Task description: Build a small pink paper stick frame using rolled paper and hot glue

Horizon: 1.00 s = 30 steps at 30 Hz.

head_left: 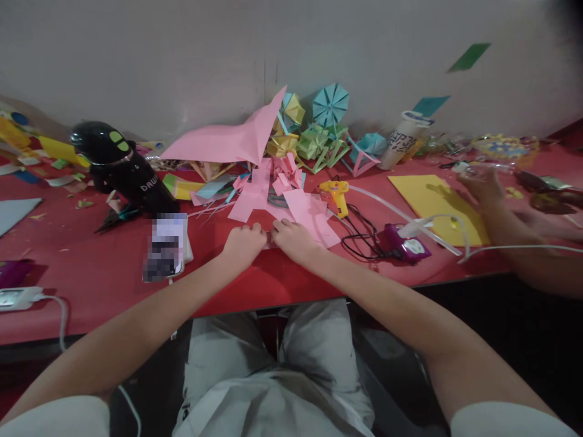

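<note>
Close together near the table's front edge, my left hand [246,244] and my right hand [294,241] are both closed with fingers curled. A narrow bit of pink paper [269,244] shows between them, mostly hidden under the fingers. Just beyond lie cut pink paper pieces [307,212] and small folded pink shapes [288,176]. To the right of my right hand stands a yellow glue gun [336,195] with a black cord. A phone [164,249] lies left of my left hand.
A black bottle [125,173] stands left, scissors [117,215] beside it. Along the wall are a large pink sheet [228,142], folded paper umbrellas [331,105] and a white cup [404,141]. A purple power socket [407,243], yellow sheet [437,206] and another person's hand [485,188] are right.
</note>
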Tool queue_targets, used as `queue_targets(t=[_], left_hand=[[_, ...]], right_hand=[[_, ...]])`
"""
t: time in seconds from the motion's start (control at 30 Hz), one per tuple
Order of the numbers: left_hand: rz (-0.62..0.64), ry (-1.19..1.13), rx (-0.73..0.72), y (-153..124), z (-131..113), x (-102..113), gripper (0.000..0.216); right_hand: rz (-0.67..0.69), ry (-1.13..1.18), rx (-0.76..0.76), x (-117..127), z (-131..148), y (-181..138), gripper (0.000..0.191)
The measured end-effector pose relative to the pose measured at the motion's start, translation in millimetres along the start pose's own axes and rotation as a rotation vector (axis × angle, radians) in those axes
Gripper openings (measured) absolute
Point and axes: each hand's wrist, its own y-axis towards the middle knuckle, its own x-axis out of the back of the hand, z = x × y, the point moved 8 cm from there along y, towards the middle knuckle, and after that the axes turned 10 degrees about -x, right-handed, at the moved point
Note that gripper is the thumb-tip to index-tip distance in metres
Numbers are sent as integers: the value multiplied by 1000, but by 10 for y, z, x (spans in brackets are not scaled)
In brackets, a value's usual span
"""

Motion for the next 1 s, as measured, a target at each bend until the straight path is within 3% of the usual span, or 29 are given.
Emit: queue_targets(t=[0.23,0.43,0.6,0.77,1.0], left_hand=[[-31,-30,95,-113,-104,-17,40],[-219,-63,152,-168,-208,-76,46],[-239,-144,157,-158,-231,-180,58],[-242,-151,100,-165,-258,-208,56],[-246,-186,135,-220,-217,-267,55]], right_hand=[[-25,80,-106,-17,-1,-130,34],[-126,250,-188,-122,-72,-203,36],[-166,291,-196,-160,-83,-205,37],[-194,291,-204,-173,-88,-223,40],[-206,321,-240,-161,-140,-298,42]])
